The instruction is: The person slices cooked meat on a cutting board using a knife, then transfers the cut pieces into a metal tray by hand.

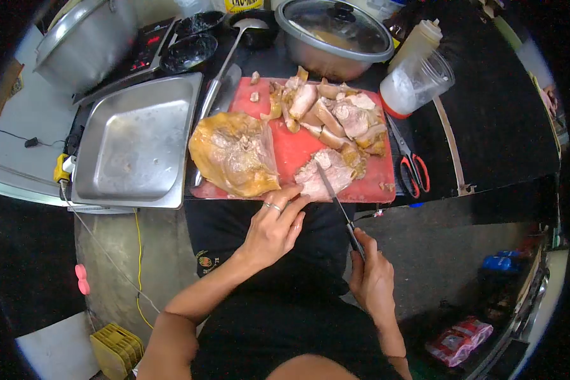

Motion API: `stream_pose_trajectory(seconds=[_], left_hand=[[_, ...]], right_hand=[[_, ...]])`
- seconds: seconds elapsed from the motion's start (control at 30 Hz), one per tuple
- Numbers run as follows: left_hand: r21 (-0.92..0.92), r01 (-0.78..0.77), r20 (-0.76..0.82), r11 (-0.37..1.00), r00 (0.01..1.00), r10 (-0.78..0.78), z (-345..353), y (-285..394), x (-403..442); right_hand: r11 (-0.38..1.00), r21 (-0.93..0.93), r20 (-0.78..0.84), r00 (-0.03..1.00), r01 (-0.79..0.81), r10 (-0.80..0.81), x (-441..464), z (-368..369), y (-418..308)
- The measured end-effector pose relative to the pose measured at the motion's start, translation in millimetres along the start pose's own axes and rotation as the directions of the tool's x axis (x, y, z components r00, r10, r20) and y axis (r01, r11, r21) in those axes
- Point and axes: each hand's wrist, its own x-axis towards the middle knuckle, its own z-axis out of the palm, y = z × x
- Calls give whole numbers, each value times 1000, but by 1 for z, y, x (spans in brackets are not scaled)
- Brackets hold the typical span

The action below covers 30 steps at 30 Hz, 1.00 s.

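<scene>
A red cutting board (285,147) holds a large golden-skinned piece of meat (234,152) at its left and a pile of cut meat (335,111) at its upper right. Near the board's front edge lies a flat pale slice of meat (323,177). My right hand (372,275) is closed round the dark handle of a knife (337,201), whose blade rests over that slice. My left hand (274,228), with a ring on one finger, has its fingers apart; the fingertips reach the board's front edge between the large piece and the slice, touching the slice's left edge.
Left of the board sits an empty metal tray (136,145), with a ladle (218,79) between them. Scissors (410,161) with red-and-black handles lie at the right, below a plastic container (418,82). Behind stand a lidded pot (332,54), black bowls (189,54) and a big metal pot (88,47).
</scene>
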Motion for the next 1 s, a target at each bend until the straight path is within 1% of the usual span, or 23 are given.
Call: stream_pose_trajectory(seconds=[0.33, 0.43, 0.53, 0.63, 0.73, 0.83, 0.93, 0.97, 1.0], left_hand=[[-22, 0, -6, 1000, 1000, 0, -1, -3, -1], [-27, 6, -7, 1000, 1000, -6, -1, -3, -1], [-37, 7, -9, 999, 1000, -7, -2, -3, -1], [-43, 4, -20, 999, 1000, -5, -2, -2, -1], [-69, 24, -18, 997, 1000, -25, -2, -4, 0], [-126, 64, 15, 990, 998, -63, -3, -2, -1], [-155, 67, 22, 986, 998, -65, -1, 5, 2], [-165, 71, 55, 984, 997, -62, 0, 7, 1], [-149, 87, 48, 985, 996, -80, 2, 12, 5]], right_hand=[[1000, 7, 4, 1000, 17, -17, 2, -1, 0], [999, 23, -40, 999, 33, -33, 1, -2, 0], [1000, -6, -40, 999, 16, -16, 2, 0, 0], [999, -15, -51, 998, 34, -34, 4, 2, 3], [999, -39, -34, 999, 2, -4, 3, 2, 2], [1000, -11, -15, 1000, 12, -13, 5, -1, 1], [997, -72, 13, 1000, 23, -22, 8, -4, -2], [997, -63, -1, 999, 41, -41, 8, -4, -4], [997, -56, -17, 998, 61, -62, 10, -3, -5]])
